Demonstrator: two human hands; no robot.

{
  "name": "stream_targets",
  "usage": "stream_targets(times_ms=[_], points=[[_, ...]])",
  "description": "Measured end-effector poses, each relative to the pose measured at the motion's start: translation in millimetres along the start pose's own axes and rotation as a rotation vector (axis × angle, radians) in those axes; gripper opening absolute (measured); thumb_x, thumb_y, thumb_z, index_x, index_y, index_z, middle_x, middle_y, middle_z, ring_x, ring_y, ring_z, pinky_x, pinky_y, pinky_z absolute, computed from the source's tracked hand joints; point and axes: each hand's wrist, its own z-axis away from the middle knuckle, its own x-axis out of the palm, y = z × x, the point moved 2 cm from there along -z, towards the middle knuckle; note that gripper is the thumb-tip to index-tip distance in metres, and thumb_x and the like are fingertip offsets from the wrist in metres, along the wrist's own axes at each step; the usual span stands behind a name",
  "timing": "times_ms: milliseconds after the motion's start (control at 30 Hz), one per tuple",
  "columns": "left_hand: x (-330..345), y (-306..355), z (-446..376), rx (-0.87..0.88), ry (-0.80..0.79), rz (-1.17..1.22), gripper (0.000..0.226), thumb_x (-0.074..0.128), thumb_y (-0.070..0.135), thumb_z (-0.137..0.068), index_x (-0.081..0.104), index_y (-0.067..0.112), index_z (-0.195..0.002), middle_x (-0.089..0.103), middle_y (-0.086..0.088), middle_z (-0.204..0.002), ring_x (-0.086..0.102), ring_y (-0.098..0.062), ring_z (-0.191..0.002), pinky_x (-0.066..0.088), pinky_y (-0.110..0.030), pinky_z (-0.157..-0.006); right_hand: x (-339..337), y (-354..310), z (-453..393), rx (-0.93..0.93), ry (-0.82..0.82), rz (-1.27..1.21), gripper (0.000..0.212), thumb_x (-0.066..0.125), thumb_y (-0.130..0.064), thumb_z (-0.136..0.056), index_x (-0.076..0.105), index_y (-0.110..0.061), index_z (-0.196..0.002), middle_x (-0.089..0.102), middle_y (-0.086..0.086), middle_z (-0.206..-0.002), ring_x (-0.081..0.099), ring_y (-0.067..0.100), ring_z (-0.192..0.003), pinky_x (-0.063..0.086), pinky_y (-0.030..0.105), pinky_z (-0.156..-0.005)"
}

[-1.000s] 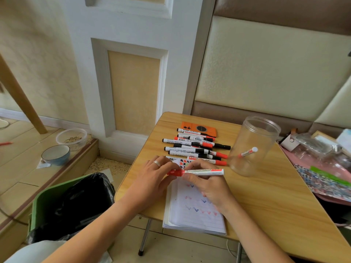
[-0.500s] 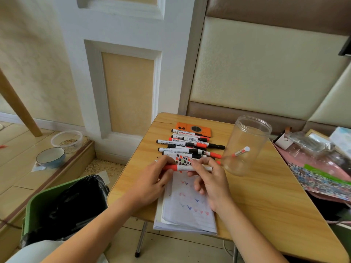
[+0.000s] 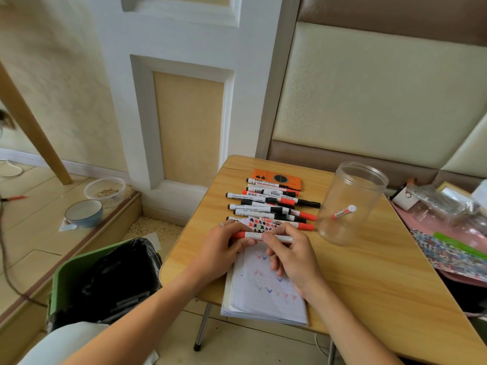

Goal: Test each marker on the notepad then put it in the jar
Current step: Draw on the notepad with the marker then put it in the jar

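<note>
Both hands hold one red-capped white marker (image 3: 253, 236) level above the top of the notepad (image 3: 266, 293). My left hand (image 3: 224, 246) pinches its red cap end; my right hand (image 3: 292, 254) grips the white barrel. The notepad page carries several small red and blue test marks. Behind the hands lies a row of several black and red markers (image 3: 271, 206). A clear plastic jar (image 3: 350, 201) stands open to the right with one red marker (image 3: 342, 212) inside.
An orange phone (image 3: 279, 178) lies behind the markers. A green bin with a black bag (image 3: 105, 280) stands left of the wooden table (image 3: 382, 285). Cluttered packets and a patterned sheet (image 3: 448, 248) fill the right edge. Two bowls (image 3: 84, 213) sit on the floor at left.
The view shifted slightly. Both hands stayed on the marker above the notepad; my right hand slid along the barrel toward the cap end, covering more of it.
</note>
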Motion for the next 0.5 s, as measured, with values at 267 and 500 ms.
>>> stream_targets(times_ms=[267, 500], points=[[0.9, -5.9, -1.5, 0.032, -0.047, 0.003, 0.012, 0.067, 0.037, -0.095, 0.064, 0.027, -0.102, 0.063, 0.004, -0.089, 0.055, -0.011, -0.078, 0.037, -0.017, -0.065, 2.5, -1.7, 2.5, 0.023, -0.007, 0.031, 0.032, 0.070, -0.031, -0.098, 0.057, -0.003, -0.095, 0.061, 0.011, -0.062, 0.052, 0.021, -0.042, 0.036, 0.023, -0.037], [3.9, -5.5, -0.3, -0.007, -0.076, -0.152, 0.031, 0.072, 0.032, -0.092, 0.055, 0.028, -0.118, 0.057, 0.014, -0.090, 0.051, -0.001, -0.079, 0.039, -0.015, -0.064, -13.3, -19.8, -10.9, 0.002, 0.017, 0.001, 0.007, 0.055, 0.002, -0.100, 0.056, -0.001, -0.106, 0.066, 0.020, -0.090, 0.070, 0.024, -0.067, 0.056, 0.031, -0.058]])
